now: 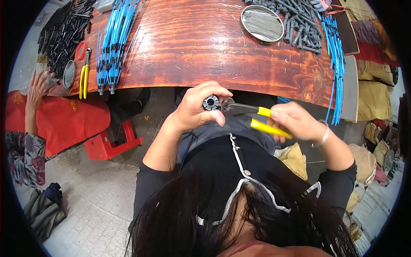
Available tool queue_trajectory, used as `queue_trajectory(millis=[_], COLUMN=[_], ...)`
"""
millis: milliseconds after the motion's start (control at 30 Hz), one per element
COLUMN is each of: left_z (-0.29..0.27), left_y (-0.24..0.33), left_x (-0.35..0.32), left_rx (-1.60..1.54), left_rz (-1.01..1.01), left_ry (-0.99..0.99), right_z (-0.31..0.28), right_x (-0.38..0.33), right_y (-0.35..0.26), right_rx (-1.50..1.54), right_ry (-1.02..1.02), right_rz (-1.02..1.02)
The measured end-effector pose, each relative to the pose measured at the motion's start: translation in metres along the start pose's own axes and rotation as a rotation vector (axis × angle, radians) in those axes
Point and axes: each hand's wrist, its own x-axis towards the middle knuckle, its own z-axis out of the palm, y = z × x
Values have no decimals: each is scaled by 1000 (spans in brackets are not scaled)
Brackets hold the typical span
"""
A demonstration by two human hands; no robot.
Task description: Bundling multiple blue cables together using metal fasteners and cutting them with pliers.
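Right in front of the belly, the left hand [193, 106] holds a black tube [207, 106], its hole facing up. The right hand [298, 121] grips pliers [249, 109], handles spread, nose pointing left, close by the tube; touching, one cannot tell.

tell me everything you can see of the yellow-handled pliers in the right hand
The pliers have a dark, metal-looking head and two smooth yellow handles, apparently plastic-coated. The handles are spread apart. They lie in the right hand's grip, over the person's lap, with the head pointing left, toward the round black part held in the left hand. Whether the tips touch that part is unclear, and so is how far the jaws are open.
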Motion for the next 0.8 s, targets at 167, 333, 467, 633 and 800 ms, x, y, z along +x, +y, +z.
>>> queue_trajectory(millis=[167,333,467,633,800], left_z=[5,6,13,13,20], left_y=[-7,-1,-5,2,3], left_x=[1,1,7,0,1], left_rx=[-15,52,11,34,136], left_rz=[63,0,157,0,29], left_ry=[-74,30,-105,-35,38], right_z=[-3,2,4,12,7], right_x=[1,0,9,10,11], right_y=[5,-1,33,18,19], right_rx=[218,-855,663,-663,-801], right_ry=[-387,414,-479,337,442], right_rz=[227,-521,287,-248,-362])
